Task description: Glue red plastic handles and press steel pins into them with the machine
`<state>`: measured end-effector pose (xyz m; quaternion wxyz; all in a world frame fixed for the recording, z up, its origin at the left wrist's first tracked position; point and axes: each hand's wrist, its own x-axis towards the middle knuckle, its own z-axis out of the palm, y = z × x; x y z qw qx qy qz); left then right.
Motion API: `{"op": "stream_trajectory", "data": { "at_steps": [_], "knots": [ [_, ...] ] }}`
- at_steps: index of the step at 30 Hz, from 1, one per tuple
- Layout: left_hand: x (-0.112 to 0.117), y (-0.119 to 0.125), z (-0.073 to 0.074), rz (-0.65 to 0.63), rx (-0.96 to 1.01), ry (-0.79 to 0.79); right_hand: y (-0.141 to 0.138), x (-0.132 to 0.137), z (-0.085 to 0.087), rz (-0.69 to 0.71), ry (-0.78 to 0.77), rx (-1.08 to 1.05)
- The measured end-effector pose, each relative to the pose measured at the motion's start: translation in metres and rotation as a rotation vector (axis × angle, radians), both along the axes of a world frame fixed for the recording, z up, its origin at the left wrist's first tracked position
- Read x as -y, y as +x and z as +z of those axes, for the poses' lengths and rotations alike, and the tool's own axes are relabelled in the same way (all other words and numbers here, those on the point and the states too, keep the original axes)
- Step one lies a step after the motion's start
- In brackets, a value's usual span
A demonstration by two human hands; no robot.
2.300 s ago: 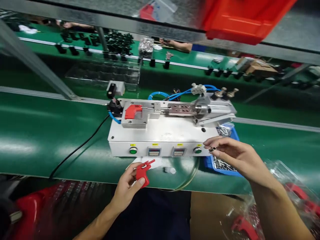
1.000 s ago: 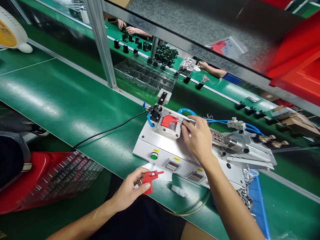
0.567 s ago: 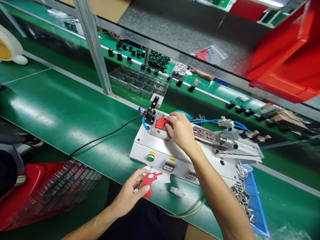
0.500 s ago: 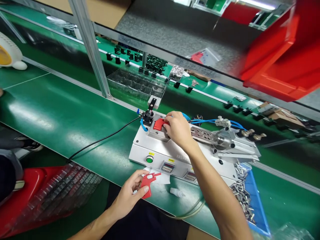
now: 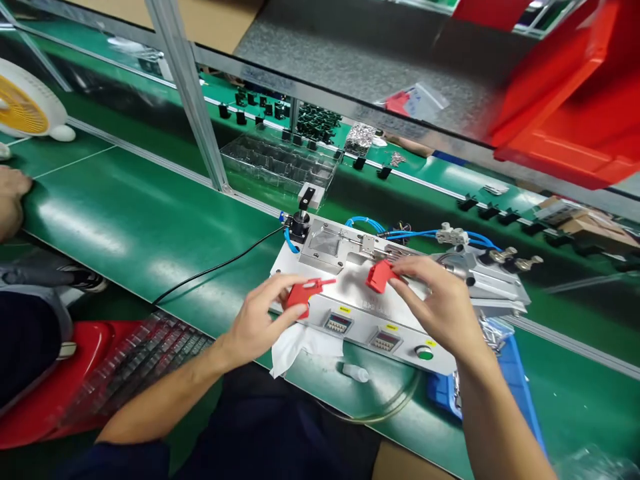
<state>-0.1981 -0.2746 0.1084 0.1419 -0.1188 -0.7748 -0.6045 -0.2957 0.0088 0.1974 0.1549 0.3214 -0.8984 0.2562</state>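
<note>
My left hand (image 5: 253, 323) pinches a red pistol-shaped plastic part (image 5: 300, 293) with a thin prong pointing right, just above the front edge of a white bench machine (image 5: 345, 283). Over the middle of that machine, my right hand (image 5: 443, 300) grips a second red plastic part (image 5: 379, 276) between thumb and fingers. To the left of it, the metal fixture block (image 5: 323, 243) has its shaped recess uncovered. A black clamp with a lever (image 5: 301, 220) stands at the block's left end.
A white cloth or paper (image 5: 290, 350) and a small translucent bottle (image 5: 355, 372) lie before the machine. At right is a blue bin (image 5: 523, 387) with metal pieces. A red bin (image 5: 560, 147) overhangs the upper right. Another person's hand (image 5: 10, 197) rests at far left, near a fan (image 5: 30, 110).
My right hand has lifted the red part out of the fixture block and moved it right and towards me. My left hand has risen towards the machine with its red part.
</note>
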Motion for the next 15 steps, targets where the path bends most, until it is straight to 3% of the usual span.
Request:
{"op": "stream_trajectory", "data": {
  "at_steps": [3, 6, 10, 15],
  "knots": [
    [0.005, -0.045, 0.039, -0.018, -0.276, -0.276, 0.010, -0.023, -0.022, -0.041, 0.101, 0.078],
    [0.003, -0.091, 0.059, -0.063, -0.262, -0.564, 0.017, -0.037, -0.038, -0.094, 0.181, 0.109],
    [-0.003, -0.130, 0.062, -0.092, -0.064, -0.893, 0.025, -0.044, -0.045, -0.131, 0.214, 0.126],
    [-0.011, -0.126, 0.055, 0.092, -0.129, -1.107, 0.027, -0.046, -0.046, -0.122, 0.220, 0.093]
  ]
}}
